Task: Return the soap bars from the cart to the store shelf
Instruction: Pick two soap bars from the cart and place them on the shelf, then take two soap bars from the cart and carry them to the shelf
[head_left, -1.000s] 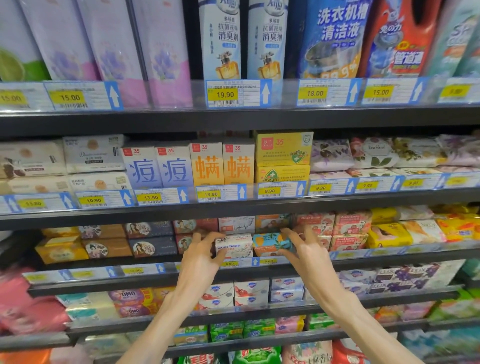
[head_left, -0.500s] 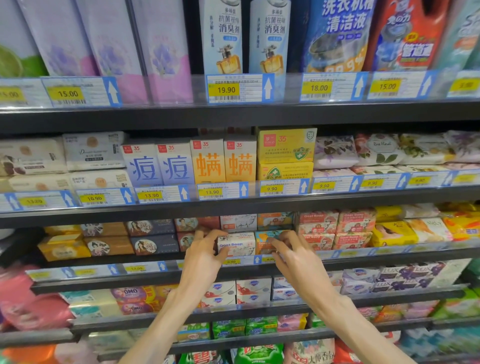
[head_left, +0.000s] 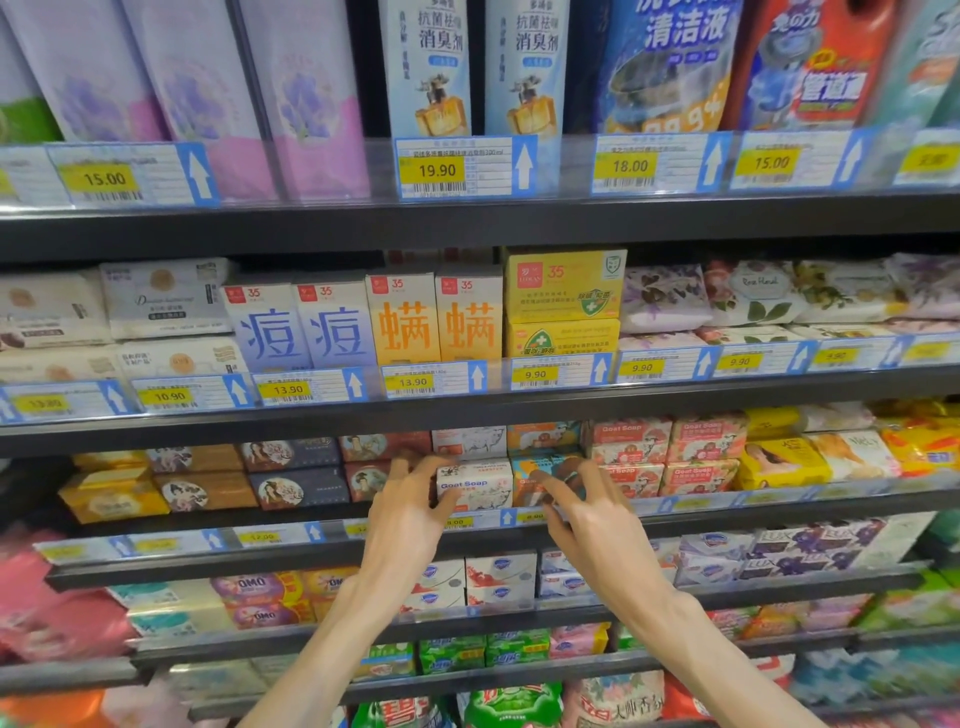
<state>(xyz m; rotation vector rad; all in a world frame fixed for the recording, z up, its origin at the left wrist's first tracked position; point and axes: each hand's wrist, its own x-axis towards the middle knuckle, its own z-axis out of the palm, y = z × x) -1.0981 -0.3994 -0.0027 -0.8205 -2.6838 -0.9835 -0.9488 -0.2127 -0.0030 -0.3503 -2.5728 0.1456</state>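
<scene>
Both hands have closed in since a second ago. The left hand now grips the white soap box by its left end at the shelf's front edge. The right hand, fingers spread and relaxed, touches the teal soap box beside it. Both bars look seated, likely just being squared up.

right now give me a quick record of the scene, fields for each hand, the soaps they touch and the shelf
left hand: fingers curled round the left end of the white goat soap box
right hand: fingertips on the blue and orange soap box
soap position: both boxes side by side at the shelf front
shelf: third visible tier from the top, price tag strip along its front edge
cart: not in view
</scene>
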